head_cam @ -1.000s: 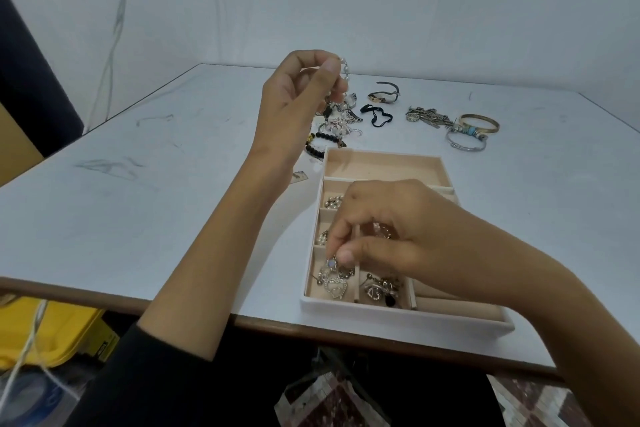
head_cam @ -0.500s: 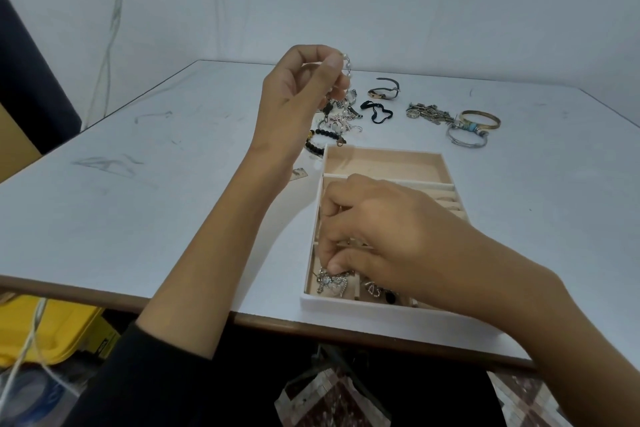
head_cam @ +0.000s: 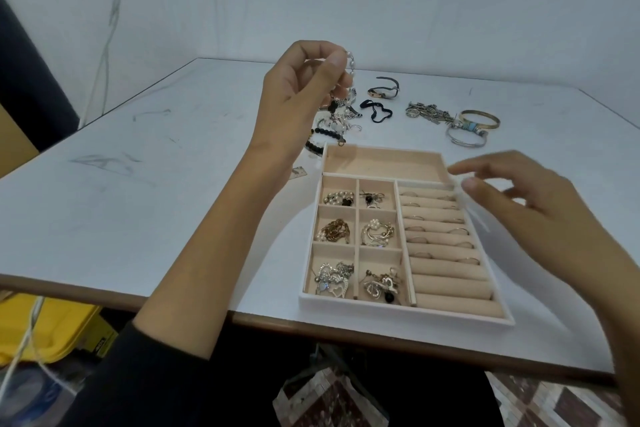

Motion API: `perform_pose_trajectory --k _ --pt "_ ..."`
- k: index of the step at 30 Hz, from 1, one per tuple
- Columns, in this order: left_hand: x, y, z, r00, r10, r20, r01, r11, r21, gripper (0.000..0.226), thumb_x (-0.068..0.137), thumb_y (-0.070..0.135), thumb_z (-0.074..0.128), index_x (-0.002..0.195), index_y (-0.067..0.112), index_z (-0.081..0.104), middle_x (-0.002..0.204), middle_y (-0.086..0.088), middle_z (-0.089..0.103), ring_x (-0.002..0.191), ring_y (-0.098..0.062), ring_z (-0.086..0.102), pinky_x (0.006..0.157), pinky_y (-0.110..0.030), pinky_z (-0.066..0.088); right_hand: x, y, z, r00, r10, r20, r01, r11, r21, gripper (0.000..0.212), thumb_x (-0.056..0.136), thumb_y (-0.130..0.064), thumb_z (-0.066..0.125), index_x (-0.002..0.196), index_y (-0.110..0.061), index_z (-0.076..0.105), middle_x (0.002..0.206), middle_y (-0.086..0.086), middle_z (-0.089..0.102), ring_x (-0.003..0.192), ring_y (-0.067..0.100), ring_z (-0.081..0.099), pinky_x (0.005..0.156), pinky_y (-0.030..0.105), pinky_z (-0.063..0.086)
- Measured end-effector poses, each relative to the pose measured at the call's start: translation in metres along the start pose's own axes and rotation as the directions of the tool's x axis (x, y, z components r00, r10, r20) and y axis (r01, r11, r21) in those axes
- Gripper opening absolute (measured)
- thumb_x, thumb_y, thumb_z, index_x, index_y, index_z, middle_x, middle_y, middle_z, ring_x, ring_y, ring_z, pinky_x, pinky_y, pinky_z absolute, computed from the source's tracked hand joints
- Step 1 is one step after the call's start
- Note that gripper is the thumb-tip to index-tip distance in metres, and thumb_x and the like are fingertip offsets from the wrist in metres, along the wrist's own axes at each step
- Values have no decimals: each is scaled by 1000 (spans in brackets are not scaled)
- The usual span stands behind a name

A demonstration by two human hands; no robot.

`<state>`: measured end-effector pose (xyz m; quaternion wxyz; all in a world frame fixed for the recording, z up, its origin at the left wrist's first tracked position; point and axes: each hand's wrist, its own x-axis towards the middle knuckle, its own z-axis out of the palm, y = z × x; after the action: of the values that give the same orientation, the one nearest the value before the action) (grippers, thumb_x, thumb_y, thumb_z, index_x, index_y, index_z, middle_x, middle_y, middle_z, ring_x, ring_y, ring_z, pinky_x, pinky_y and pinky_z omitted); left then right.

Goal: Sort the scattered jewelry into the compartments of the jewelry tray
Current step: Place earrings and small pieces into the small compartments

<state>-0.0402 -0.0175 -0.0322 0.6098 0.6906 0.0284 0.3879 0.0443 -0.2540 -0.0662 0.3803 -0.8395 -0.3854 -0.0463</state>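
The beige jewelry tray [head_cam: 405, 314] lies near the table's front edge. Its several small left compartments hold jewelry, its right side has ring rolls [head_cam: 443, 253] with thin rings, and its long far compartment [head_cam: 381, 160] is bare. My left hand [head_cam: 298, 94] is raised above the tray's far left corner and pinches a pearl bracelet [head_cam: 350, 74] that hangs down. My right hand [head_cam: 530, 204] hovers blurred over the tray's right edge, fingers spread, holding nothing. Loose jewelry [head_cam: 336, 125] lies behind my left hand.
Beyond the tray lie a black hair tie [head_cam: 375, 110], a dark bangle [head_cam: 384, 91], a silver chain pile [head_cam: 429, 112] and gold and silver bangles [head_cam: 472, 126]. A small tag [head_cam: 298, 172] sits left of the tray. A yellow box [head_cam: 52, 329] is below the table.
My right hand let go of the jewelry in the front left compartment and pulled out to the tray's right edge, uncovering the compartments. My left hand stays raised with the pearl bracelet.
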Motion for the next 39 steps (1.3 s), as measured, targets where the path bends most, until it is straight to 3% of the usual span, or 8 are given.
perform_pose_trajectory --k 4,6,9,19,22,27,32,39 --pt "-1 2 1 1000 13 15 -13 1000 -23 6 97 16 54 93 17 59 73 7 64 72 -10 60 74 -20 48 -13 19 8 971 180 158 -144 966 -215 45 99 -41 30 142 -35 39 151 -14 31 141 3 24 115 26 17" --pt "-1 3 0 1000 15 22 -15 1000 -28 6 97 16 55 93 16 59 73 7 63 72 -10 59 75 -22 48 -17 21 12 940 216 265 -125 939 -321 55 97 -51 15 150 -36 17 158 -14 12 144 -1 5 116 23 1" --pt "-2 3 -1 999 6 44 -5 999 -37 8 97 18 54 93 15 60 72 7 61 73 -12 56 77 -27 47 -20 24 15 931 211 297 -73 906 -417 73 83 -63 -6 150 -36 4 158 -15 0 141 -5 -4 114 20 -6" --pt "-22 9 -10 988 -47 145 47 999 5 8 94 23 57 92 18 64 72 6 52 64 -13 46 79 -33 46 -21 24 15 936 234 264 -99 892 -440 67 91 -54 -9 152 -33 8 159 -14 -1 145 -1 -4 116 21 -6" --pt "-30 14 -12 984 -64 169 70 997 -29 9 93 21 57 91 15 64 72 1 47 56 -13 38 68 -26 49 -21 23 15 937 234 259 -102 894 -437 58 96 -49 1 152 -34 9 159 -15 -1 144 -2 -4 115 20 -6" --pt "-41 23 -16 970 -88 225 94 995 -17 13 91 25 57 91 14 64 74 -1 44 49 -11 27 48 -19 35 -21 24 15 938 235 256 -104 893 -438 52 100 -44 5 152 -34 9 159 -15 -1 145 -1 -4 116 22 -6" --pt "-50 32 -22 957 -84 277 84 996 10 8 90 24 62 87 20 68 67 6 46 46 -8 27 46 -17 31 -21 23 15 942 222 253 -92 893 -442 61 93 -49 0 152 -34 9 159 -14 0 145 -1 -4 116 21 -6" --pt "-62 36 -30 942 -65 328 58 998 32 13 86 27 58 86 22 70 61 13 45 45 -6 30 46 -17 33 -21 21 14 939 231 253 -102 894 -436 51 101 -38 14 152 -32 9 160 -13 0 145 0 -4 117 24 -5"
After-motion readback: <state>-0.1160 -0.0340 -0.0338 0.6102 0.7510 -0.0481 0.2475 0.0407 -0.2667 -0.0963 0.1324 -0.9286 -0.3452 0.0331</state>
